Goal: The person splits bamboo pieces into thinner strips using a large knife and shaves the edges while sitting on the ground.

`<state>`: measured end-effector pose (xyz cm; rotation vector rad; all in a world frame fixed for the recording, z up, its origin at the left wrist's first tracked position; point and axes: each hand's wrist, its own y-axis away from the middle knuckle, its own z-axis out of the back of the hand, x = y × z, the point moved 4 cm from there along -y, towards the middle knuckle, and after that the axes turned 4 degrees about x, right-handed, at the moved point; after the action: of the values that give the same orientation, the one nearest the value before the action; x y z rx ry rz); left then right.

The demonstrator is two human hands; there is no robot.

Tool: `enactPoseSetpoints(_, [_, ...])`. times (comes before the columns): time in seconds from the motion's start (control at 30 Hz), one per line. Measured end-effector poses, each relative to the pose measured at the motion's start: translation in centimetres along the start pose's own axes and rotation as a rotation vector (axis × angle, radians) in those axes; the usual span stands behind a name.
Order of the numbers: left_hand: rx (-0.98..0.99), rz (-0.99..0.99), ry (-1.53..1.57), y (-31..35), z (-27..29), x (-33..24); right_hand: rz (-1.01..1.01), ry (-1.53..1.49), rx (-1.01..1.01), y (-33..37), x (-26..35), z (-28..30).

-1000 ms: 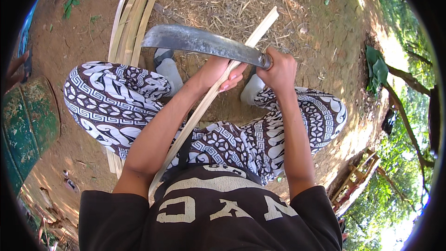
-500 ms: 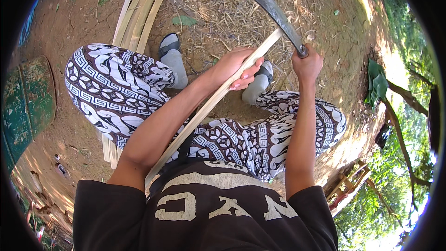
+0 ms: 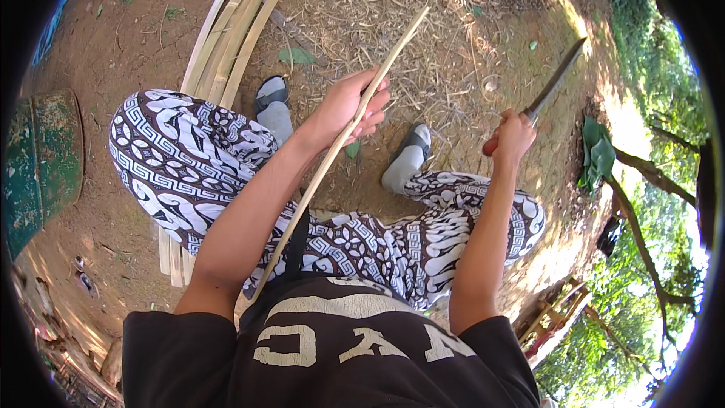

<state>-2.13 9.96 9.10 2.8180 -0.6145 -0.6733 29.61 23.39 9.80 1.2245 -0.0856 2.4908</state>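
Note:
My left hand (image 3: 347,108) is closed around a long, narrow pale strip of split wood or bamboo (image 3: 326,166). The strip slants from the upper middle down past my forearm, its near end by my waist. In my right hand (image 3: 512,136) is a machete (image 3: 557,79), gripped by a reddish-brown handle whose end shows below the fist. Its dark blade points up and to the right, apart from the strip.
Several wider pale strips (image 3: 243,26) lie on the ground at left, running under my left leg. A worn green drum (image 3: 41,166) stands farther left. Thin shavings (image 3: 377,0) litter the dirt ahead. Green leaves (image 3: 599,151) and branches (image 3: 653,170) are at right.
The machete has swung away from the strip's far end to the right, its blade now pointing outward. My left hand has moved left and slightly down with the strip, which now appears edge-on and narrower.

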Motion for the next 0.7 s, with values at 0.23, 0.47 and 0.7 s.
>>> enactPoseSetpoints(0.23, [-0.068, -0.160, -0.441, 0.1, -1.1, -1.8, 0.513, 0.275, 0.406, 10.9, 10.4, -3.3])
enactPoseSetpoints(0.47, [-0.178, -0.137, -0.637, 1.2, -2.7, -1.7, 0.828, 0.516, 0.517, 13.8, 12.4, -5.8])
enactPoseSetpoints(0.7, [-0.253, -0.171, -0.822, 1.4, -3.1, -1.9, 0.928, 0.503, 0.511, 12.6, 10.2, -7.4])
